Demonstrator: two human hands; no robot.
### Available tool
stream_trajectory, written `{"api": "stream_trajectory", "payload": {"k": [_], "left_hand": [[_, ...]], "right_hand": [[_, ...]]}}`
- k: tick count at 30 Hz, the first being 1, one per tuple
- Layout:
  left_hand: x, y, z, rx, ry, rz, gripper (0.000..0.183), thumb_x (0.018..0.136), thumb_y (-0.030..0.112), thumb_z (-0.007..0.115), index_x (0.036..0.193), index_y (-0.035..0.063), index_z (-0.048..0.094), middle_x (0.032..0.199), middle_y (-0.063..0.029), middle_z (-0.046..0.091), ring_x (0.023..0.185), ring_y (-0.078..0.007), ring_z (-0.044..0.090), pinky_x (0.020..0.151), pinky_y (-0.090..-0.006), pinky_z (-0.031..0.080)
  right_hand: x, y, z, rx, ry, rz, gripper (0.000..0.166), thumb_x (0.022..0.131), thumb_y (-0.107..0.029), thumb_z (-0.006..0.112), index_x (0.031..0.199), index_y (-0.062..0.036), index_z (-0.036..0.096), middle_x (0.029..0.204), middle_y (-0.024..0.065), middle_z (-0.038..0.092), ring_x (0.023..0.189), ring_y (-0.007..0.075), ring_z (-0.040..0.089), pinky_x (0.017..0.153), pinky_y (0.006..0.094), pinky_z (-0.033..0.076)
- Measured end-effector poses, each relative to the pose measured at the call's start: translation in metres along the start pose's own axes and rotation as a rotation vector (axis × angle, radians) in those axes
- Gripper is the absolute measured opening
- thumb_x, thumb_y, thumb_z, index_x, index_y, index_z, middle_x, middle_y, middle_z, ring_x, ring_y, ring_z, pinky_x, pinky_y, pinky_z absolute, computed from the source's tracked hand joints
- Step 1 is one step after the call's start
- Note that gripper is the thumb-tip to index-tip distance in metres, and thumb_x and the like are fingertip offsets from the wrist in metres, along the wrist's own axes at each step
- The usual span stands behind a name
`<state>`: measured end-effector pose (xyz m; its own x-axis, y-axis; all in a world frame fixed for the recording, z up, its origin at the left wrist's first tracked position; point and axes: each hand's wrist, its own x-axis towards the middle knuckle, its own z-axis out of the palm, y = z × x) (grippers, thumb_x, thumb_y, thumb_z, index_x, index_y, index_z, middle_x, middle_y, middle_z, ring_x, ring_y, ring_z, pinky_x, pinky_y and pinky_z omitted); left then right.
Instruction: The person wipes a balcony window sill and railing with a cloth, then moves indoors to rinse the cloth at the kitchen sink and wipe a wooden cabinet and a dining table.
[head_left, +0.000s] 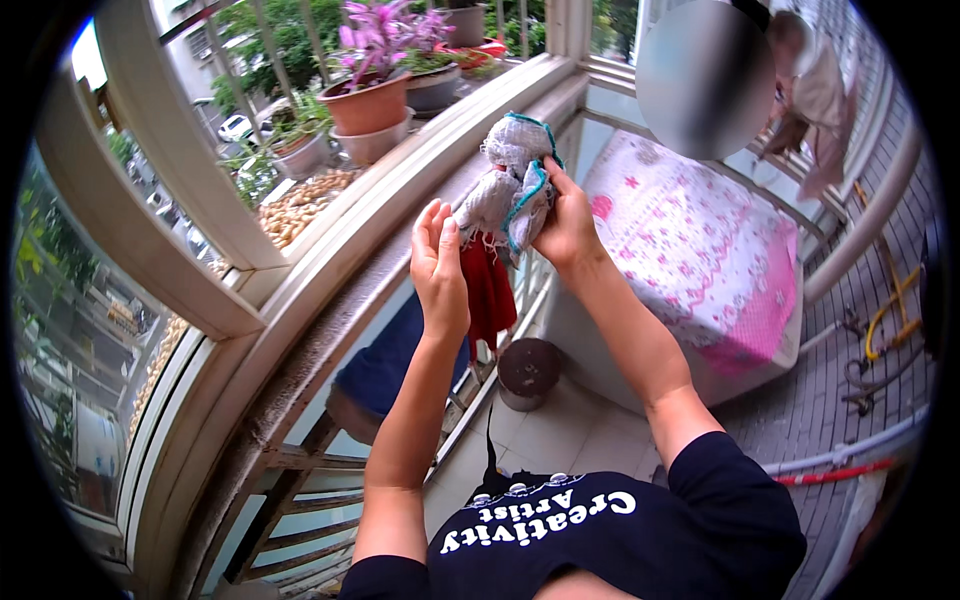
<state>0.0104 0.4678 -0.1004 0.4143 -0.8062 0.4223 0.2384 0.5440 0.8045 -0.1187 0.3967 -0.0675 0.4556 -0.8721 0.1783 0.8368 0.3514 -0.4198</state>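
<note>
My right hand (568, 225) grips a crumpled grey-white rag (517, 144) with teal stitched edging and frayed threads. The rag is bunched up above the window ledge (360, 300). On its other side is my left hand (440, 274), palm turned toward the rag, with fingers straight and close together. Whether the left fingertips touch the cloth is hard to tell. Below the rag hangs a red cloth (487, 296), and a dark blue fabric (394, 360) shows behind my left forearm.
Beyond the sliding window frame (330, 244), peanuts (307, 202) lie near potted plants (367, 105). A pink floral cover (690, 247) drapes a boxy object at the right. A round brown-topped container (529, 367) stands on the tiled floor. A yellow hose (889, 322) is against the wall.
</note>
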Motion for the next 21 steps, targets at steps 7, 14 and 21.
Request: {"api": "stream_trajectory", "payload": {"k": [7,14,21], "left_hand": [[-0.056,-0.049,0.051,-0.344,-0.337,-0.507,0.028,0.089,0.028,0.049,0.107,0.0066,0.054,0.101,-0.0019,0.060,0.088,-0.0112,0.056,0.075,-0.0305,0.044],[-0.093,-0.081,0.109,-0.351,-0.509,-0.663,0.012,0.084,0.012,0.059,0.090,0.0019,0.063,0.080,-0.0007,0.062,0.072,-0.0047,0.054,0.062,-0.0184,0.038],[-0.168,-0.086,0.145,0.157,-0.894,-0.157,0.044,0.081,0.015,0.061,0.119,-0.0016,0.047,0.116,-0.0105,0.052,0.109,-0.0202,0.047,0.094,-0.0328,0.034]], "right_hand": [[-0.107,-0.053,-0.029,-0.078,-0.041,-0.097,0.051,0.093,-0.041,0.031,0.126,-0.0030,0.037,0.119,0.0189,0.050,0.108,0.0295,0.050,0.094,0.0447,0.038],[-0.203,-0.100,-0.059,-0.157,0.079,-0.352,0.059,0.091,-0.042,0.032,0.135,-0.0034,0.023,0.132,0.0211,0.036,0.121,0.0317,0.038,0.101,0.0447,0.029],[-0.313,-0.082,-0.071,-0.174,0.298,-0.680,0.063,0.090,-0.045,0.035,0.136,-0.0041,0.022,0.135,0.0181,0.032,0.124,0.0306,0.034,0.103,0.0451,0.027]]}}
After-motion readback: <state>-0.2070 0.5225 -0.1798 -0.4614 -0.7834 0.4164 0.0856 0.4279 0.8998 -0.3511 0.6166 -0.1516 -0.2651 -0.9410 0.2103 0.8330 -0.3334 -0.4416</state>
